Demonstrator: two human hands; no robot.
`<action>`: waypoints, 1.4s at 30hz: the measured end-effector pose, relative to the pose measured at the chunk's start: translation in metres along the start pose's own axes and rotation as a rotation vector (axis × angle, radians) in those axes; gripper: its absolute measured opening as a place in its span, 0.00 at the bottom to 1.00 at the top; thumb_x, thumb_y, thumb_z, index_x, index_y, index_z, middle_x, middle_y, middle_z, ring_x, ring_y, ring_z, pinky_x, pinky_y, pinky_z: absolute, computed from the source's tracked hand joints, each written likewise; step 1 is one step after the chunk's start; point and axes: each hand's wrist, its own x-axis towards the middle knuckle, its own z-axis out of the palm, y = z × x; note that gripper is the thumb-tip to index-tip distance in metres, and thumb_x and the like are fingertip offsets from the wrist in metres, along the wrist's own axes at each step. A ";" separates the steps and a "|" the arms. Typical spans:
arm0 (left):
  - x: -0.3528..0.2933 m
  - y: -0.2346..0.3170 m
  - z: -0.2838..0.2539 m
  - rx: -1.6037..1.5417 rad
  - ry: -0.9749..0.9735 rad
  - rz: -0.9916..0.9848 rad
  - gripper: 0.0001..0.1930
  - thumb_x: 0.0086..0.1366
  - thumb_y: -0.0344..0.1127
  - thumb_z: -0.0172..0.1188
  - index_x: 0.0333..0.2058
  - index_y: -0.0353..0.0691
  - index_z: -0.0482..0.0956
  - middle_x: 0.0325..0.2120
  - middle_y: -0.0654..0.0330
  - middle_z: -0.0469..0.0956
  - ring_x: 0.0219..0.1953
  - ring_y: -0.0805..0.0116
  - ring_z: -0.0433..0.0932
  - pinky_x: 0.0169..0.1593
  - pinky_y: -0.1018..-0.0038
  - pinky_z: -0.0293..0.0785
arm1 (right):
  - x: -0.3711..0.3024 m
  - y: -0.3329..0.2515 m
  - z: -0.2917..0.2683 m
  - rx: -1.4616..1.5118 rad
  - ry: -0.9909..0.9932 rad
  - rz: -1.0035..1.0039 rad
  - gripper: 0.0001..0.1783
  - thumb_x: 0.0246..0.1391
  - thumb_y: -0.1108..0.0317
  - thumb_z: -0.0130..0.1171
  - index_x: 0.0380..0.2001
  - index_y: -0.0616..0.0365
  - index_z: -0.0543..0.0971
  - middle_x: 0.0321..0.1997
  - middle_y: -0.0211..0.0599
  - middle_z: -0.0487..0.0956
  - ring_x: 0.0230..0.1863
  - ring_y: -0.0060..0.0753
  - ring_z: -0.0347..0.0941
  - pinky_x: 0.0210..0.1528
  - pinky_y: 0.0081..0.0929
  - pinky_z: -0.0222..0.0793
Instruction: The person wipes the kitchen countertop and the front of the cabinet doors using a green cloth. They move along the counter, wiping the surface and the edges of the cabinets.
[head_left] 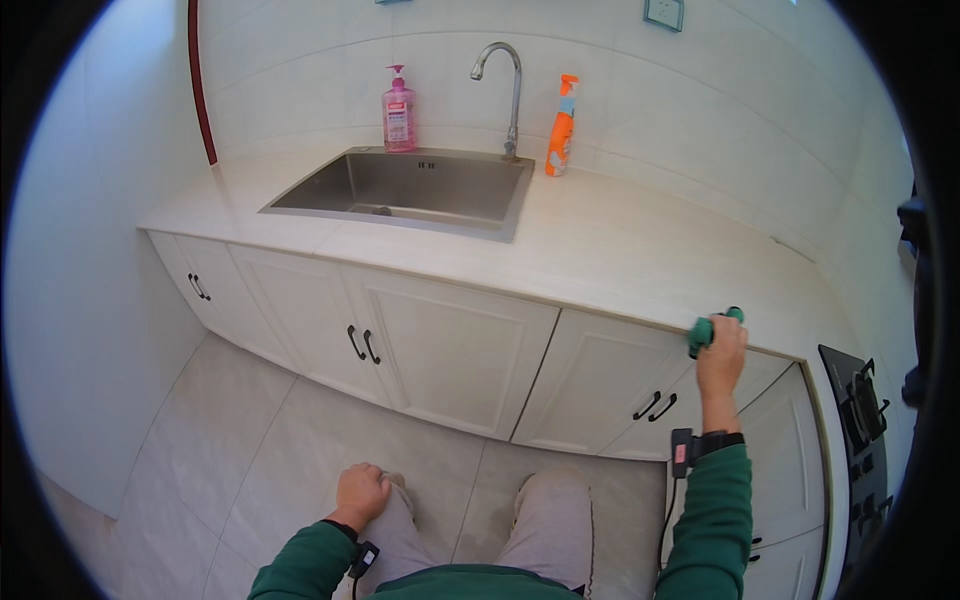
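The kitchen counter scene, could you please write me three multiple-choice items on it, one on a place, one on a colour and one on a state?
1. Where is the green cloth?
A. in the sink
B. at the front edge of the counter, under the right hand
C. on the floor

2. What colour is the spray bottle beside the tap?
A. orange
B. blue
C. black

3. How is the left hand?
A. holding the pink soap bottle
B. gripping a cupboard handle
C. closed in a loose fist by the thigh, holding nothing visible

Answers: 1 B, the right hand clasps the cloth on the counter edge; 2 A, its body is orange; 3 C, it rests low by the leg, away from the counter.
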 end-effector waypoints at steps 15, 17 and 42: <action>-0.009 -0.013 0.008 -0.012 0.065 -0.042 0.10 0.53 0.39 0.58 0.27 0.40 0.83 0.29 0.53 0.80 0.37 0.51 0.78 0.44 0.57 0.73 | 0.005 0.013 -0.004 -0.132 -0.115 0.294 0.13 0.49 0.77 0.53 0.38 0.51 0.77 0.41 0.38 0.74 0.45 0.51 0.69 0.46 0.44 0.69; -0.008 -0.012 0.008 -0.002 0.060 -0.039 0.10 0.53 0.39 0.58 0.27 0.40 0.83 0.29 0.52 0.80 0.37 0.51 0.78 0.43 0.57 0.73 | -0.002 -0.017 0.001 -0.048 -0.056 0.222 0.12 0.48 0.78 0.53 0.36 0.51 0.77 0.40 0.38 0.74 0.44 0.50 0.69 0.45 0.43 0.69; 0.000 -0.002 0.006 0.001 0.005 -0.041 0.10 0.53 0.40 0.59 0.28 0.40 0.83 0.30 0.54 0.81 0.37 0.52 0.78 0.43 0.57 0.73 | -0.042 0.003 0.121 0.909 0.389 1.381 0.26 0.46 0.80 0.56 0.52 0.68 0.66 0.50 0.47 0.75 0.48 0.39 0.73 0.53 0.33 0.68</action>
